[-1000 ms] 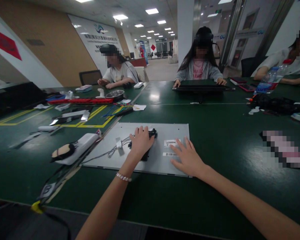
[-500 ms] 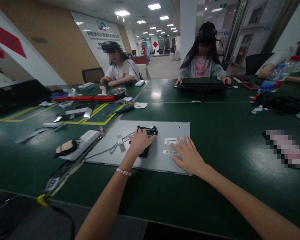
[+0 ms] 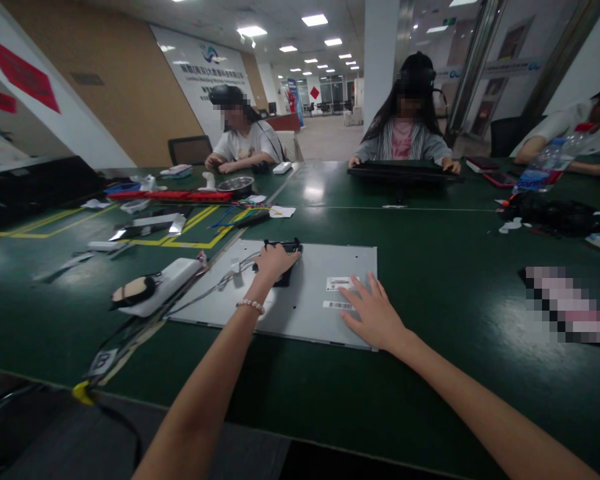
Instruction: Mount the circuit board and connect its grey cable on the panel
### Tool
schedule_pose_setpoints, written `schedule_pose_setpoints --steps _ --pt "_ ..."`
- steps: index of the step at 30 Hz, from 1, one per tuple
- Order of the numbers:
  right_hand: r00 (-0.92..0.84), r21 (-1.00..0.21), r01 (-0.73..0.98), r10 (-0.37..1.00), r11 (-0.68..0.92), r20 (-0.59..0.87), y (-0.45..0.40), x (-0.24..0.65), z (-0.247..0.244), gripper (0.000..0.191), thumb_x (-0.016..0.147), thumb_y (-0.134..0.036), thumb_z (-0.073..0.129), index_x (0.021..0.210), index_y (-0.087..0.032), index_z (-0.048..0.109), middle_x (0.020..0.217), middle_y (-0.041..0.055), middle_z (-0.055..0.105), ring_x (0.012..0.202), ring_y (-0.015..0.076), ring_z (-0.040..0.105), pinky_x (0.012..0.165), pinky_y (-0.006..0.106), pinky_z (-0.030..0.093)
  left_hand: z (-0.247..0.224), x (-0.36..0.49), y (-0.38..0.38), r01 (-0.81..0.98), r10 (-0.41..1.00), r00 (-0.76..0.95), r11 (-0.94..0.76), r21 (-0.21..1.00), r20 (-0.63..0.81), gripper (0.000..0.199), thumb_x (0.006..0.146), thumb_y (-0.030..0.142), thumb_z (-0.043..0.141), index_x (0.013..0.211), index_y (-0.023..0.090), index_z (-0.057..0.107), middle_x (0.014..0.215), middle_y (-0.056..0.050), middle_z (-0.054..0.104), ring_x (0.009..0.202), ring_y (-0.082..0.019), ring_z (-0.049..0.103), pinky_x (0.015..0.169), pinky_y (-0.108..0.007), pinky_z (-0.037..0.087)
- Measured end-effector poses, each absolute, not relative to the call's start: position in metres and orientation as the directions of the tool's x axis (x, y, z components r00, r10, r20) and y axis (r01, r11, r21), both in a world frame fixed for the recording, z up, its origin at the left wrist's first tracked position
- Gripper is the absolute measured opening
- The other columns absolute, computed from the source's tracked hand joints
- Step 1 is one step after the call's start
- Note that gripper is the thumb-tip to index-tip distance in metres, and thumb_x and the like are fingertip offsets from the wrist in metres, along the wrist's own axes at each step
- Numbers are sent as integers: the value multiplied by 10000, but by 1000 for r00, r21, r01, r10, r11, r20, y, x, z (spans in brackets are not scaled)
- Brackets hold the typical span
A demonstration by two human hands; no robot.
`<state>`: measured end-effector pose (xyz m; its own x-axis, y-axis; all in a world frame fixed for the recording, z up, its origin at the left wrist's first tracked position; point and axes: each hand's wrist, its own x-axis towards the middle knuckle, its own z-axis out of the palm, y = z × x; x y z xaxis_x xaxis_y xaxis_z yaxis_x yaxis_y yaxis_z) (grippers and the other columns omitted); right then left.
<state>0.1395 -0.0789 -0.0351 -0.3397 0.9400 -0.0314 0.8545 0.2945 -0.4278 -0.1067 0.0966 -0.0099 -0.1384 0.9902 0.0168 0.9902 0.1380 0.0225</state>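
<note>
A flat silver-grey panel [image 3: 310, 320] lies on the green table, with two white labels on its right half. My left hand [image 3: 275, 263] is closed over a black bracket-like part [image 3: 283, 279] on the panel's upper left area, hiding much of it. Grey cables [image 3: 210, 291] run from beside that part across the panel's left edge. My right hand [image 3: 375, 313] rests with spread fingers on the panel's right side, beside the labels, holding nothing.
On the left are a white box [image 3: 173, 280] with a beige-and-black item, metal pieces and a red strip [image 3: 170, 196]. A phone [image 3: 570, 303] lies right. Across the table, a person holds a black panel [image 3: 405, 172]; bottles stand at back right.
My left hand and the black part have moved up and slightly left on the panel. My right hand has stayed nearly still. The black panel across the table has tilted.
</note>
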Motion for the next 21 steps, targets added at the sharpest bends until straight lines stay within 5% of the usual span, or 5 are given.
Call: schedule_pose_setpoints --steps 17,21 --pt "-339 -424 856 940 295 -31 -79 140 -32 655 961 -609 276 1516 -271 353 1637 62 187 1492 364 -20 1189 510 35 -14 -113 85 998 997 -70 70 3 -16 701 852 656 429 1303 126 516 1382 -256 501 1309 -416 420 1008 -589 365" --pt "-347 -427 853 937 301 -33 -80 141 -31 642 963 -605 277 1510 -279 363 1637 56 188 1493 353 -24 1190 501 39 0 -130 91 998 998 -59 59 -17 27 662 893 643 376 1298 143 532 1346 -232 550 1232 -389 513 972 -534 413"
